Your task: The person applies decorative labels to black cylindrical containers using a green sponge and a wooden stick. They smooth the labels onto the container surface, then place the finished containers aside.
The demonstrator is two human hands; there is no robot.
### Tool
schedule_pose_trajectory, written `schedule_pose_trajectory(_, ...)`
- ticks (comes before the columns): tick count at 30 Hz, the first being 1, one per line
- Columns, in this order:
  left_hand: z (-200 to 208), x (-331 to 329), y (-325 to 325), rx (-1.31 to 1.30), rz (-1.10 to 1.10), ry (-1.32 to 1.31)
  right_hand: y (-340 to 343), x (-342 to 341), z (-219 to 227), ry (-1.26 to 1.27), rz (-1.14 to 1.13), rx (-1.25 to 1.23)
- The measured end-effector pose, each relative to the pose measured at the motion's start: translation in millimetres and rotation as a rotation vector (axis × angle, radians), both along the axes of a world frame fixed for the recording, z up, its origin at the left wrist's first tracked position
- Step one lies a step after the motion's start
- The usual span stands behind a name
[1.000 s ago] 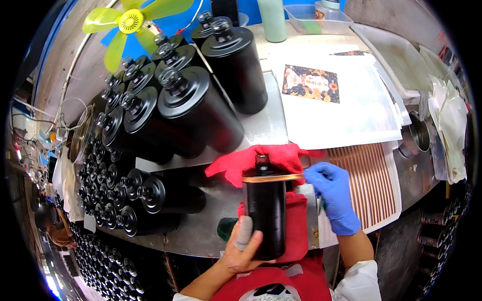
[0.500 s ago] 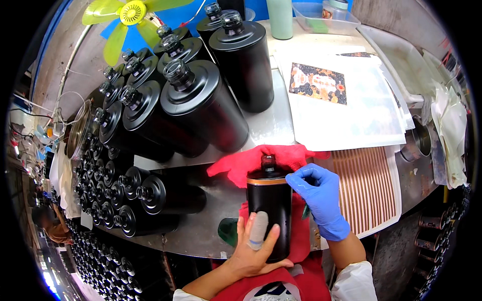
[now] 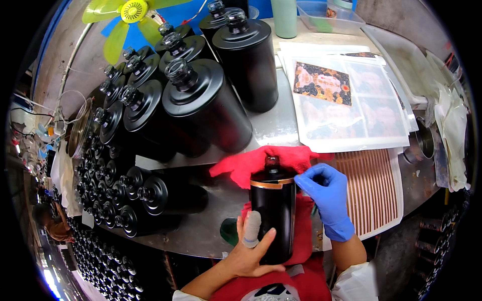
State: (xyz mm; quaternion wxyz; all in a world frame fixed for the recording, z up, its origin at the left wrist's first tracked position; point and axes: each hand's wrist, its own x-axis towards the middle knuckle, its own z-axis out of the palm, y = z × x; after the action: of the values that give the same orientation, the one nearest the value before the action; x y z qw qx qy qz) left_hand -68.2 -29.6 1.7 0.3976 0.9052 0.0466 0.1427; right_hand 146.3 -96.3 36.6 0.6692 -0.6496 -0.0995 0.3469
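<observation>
A glossy black bottle (image 3: 273, 215) with a clear glass neck stands tilted in front of me, over a red cloth (image 3: 236, 164). Around its shoulder runs a copper-coloured strip (image 3: 266, 185), broader at the front left. My left hand (image 3: 248, 253), bare apart from a beige sleeve on one finger, is closed round the bottle's lower part. In a blue glove, my right hand (image 3: 326, 193) pinches its fingertips together against the bottle's right shoulder, where the strip ends from view. Whatever lies between those fingertips is hidden.
Several matte black bottles (image 3: 206, 105) crowd the left and back. Right of my glove lies a brown-striped sheet (image 3: 369, 185), below a stack of white sheets (image 3: 326, 125) with a floral print. A dark green piece (image 3: 229, 230) rests left of the bottle. Behind is a yellow-green fan (image 3: 133, 11).
The bottle has turned slightly, so the strip shows broader on its front left. My right hand stays pinched at the shoulder, and my left hand keeps its hold low down.
</observation>
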Motion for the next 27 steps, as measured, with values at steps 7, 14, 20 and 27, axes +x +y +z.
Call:
schedule_pose_trajectory(7,40,53,31,-0.541,0.528,-0.133,-19,10,-20,0.242,-0.101,0.115)
schedule_pose_trajectory(14,23,73,45,-0.377,0.536,-0.357,-9,0,7,-0.069,0.177,0.064)
schedule_pose_trajectory(20,18,75,37,-0.290,0.474,-0.321,8,-3,14,-0.085,0.189,-0.008)
schedule_pose_trajectory(27,21,78,34,-0.305,0.498,-0.321,17,-13,18,-0.288,0.153,-0.095)
